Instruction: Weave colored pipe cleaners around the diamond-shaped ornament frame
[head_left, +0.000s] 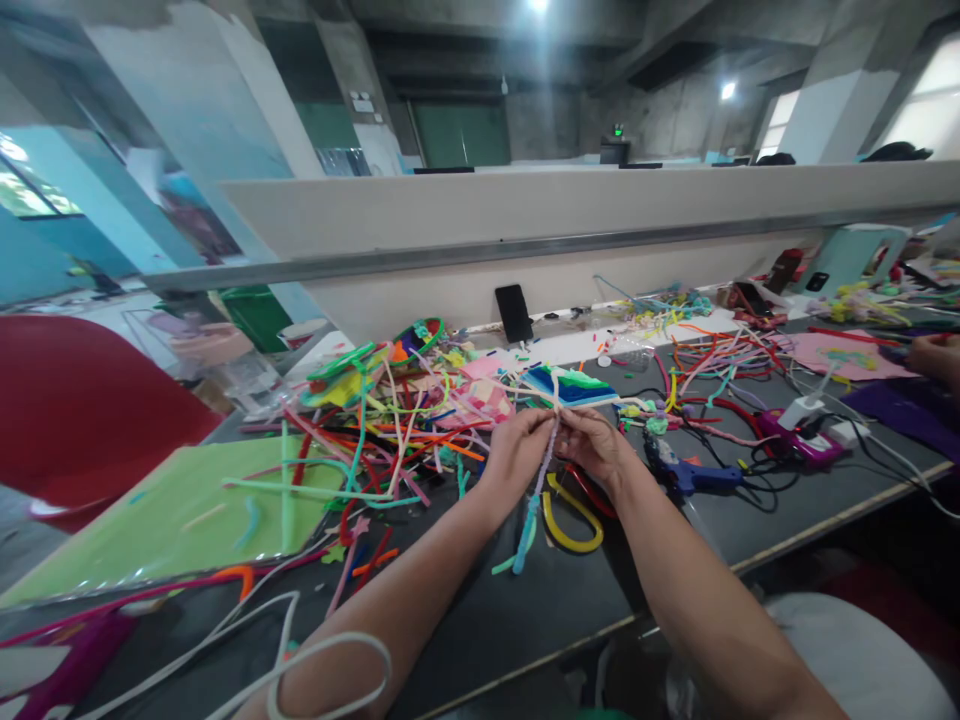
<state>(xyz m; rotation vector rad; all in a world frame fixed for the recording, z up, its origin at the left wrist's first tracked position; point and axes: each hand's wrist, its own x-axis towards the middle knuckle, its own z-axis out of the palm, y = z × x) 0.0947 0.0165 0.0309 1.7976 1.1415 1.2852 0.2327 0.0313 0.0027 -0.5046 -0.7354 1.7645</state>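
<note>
My left hand [516,446] and my right hand [596,441] meet over the dark table [525,610], fingers pinched together on a twisted bundle of pipe cleaners [541,475]. The bundle is pale purple between the hands and hangs down to a light blue end [523,535]. A yellow pipe-cleaner loop [570,520] lies on the table just under my right wrist. Just beyond my fingers sits a blue, green and white foam piece [571,387].
A heap of coloured pipe cleaners [390,410] spreads to the left, beside a green sheet [172,510]. A blue glue gun [686,470] and cables lie to the right. A black phone [514,312] leans on the white partition. Another person's hand [937,355] shows at far right.
</note>
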